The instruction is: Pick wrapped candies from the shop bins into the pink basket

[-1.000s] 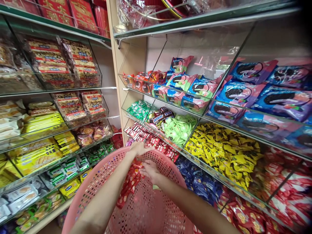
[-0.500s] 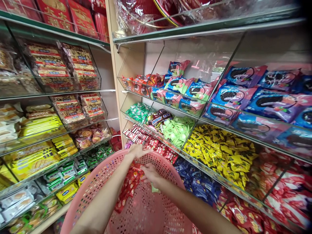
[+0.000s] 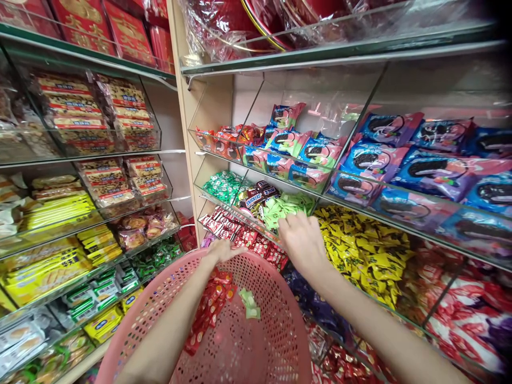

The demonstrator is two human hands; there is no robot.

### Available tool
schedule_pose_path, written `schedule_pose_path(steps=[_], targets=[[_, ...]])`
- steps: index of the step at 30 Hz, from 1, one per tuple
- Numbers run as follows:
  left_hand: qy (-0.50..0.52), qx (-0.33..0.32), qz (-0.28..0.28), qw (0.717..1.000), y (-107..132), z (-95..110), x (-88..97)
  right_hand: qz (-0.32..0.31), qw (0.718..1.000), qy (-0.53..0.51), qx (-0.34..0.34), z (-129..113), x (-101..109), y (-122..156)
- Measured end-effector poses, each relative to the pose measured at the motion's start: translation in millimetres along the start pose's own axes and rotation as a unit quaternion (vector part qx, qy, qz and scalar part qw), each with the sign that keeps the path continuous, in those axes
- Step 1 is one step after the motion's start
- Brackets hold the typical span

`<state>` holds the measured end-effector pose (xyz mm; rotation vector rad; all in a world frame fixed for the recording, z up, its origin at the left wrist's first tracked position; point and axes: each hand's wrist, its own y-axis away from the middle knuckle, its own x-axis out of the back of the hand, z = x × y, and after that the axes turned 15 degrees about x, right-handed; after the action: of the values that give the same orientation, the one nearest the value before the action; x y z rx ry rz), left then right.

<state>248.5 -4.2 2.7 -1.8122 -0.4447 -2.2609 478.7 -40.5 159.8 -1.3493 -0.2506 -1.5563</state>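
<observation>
My left hand (image 3: pixel 221 252) is closed over the far rim of a pink perforated plastic basket (image 3: pixel 132 314). Inside it lie red wrapped candies (image 3: pixel 208 309) and a few light green wrapped candies (image 3: pixel 249 304). Out past the basket's right side, my right hand (image 3: pixel 303 242) is at the front of the bin of light green wrapped candies (image 3: pixel 286 205). Its fingers curl inward and the tips are hidden behind the hand, so anything between them cannot be made out.
Clear-fronted bins surround the basket: yellow candies (image 3: pixel 364 250) on the right, Snickers bars (image 3: pixel 254 198) and green-wrapped candies (image 3: pixel 224 186) behind. Blue-and-pink cookie packs (image 3: pixel 372 160) sit on the shelf above. Nut bars (image 3: pixel 72 109) fill the left shelves. A wooden post (image 3: pixel 184 117) stands between.
My right hand has left the basket's inside and moved up and right to the light green candies. Light green candies now show in the basket. My left hand stays on the rim.
</observation>
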Motion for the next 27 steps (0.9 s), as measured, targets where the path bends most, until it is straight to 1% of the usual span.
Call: schedule_pose_path(steps=[2, 4, 7, 10, 15, 18, 23, 27], targets=[[0.007, -0.006, -0.007, 1.0, 2.4, 2.0, 3.2, -0.013, 0.997, 0.073, -0.027, 10.0, 1.4, -2.8], [0.015, -0.009, -0.016, 1.0, 5.3, 4.6, 7.1, -0.041, 0.994, 0.096, -0.038, 13.5, 0.4, -5.6], [0.018, -0.012, -0.027, 0.999, 8.5, 7.7, 11.8, -0.08, 0.993, 0.084, -0.038, 11.4, 0.0, -10.6], [0.011, -0.011, -0.021, 1.0, 8.6, 7.4, 12.4, -0.098, 0.992, 0.063, -0.043, 8.9, 1.9, -13.9], [0.002, -0.009, -0.014, 1.0, 5.8, 2.2, 8.0, -0.088, 0.993, 0.065, -0.037, 12.9, 1.6, -13.0], [0.005, -0.012, -0.022, 1.0, 6.0, 1.0, 7.8, -0.077, 0.993, 0.075, -0.04, 16.2, 1.5, -11.6], [0.01, -0.02, -0.027, 0.999, 7.5, 2.5, 9.2, -0.103, 0.991, 0.07, -0.04, 19.4, 5.2, -10.3], [0.008, -0.016, -0.021, 1.0, 8.2, 5.5, 8.9, -0.084, 0.992, 0.084, -0.04, 23.1, 5.0, -8.1]])
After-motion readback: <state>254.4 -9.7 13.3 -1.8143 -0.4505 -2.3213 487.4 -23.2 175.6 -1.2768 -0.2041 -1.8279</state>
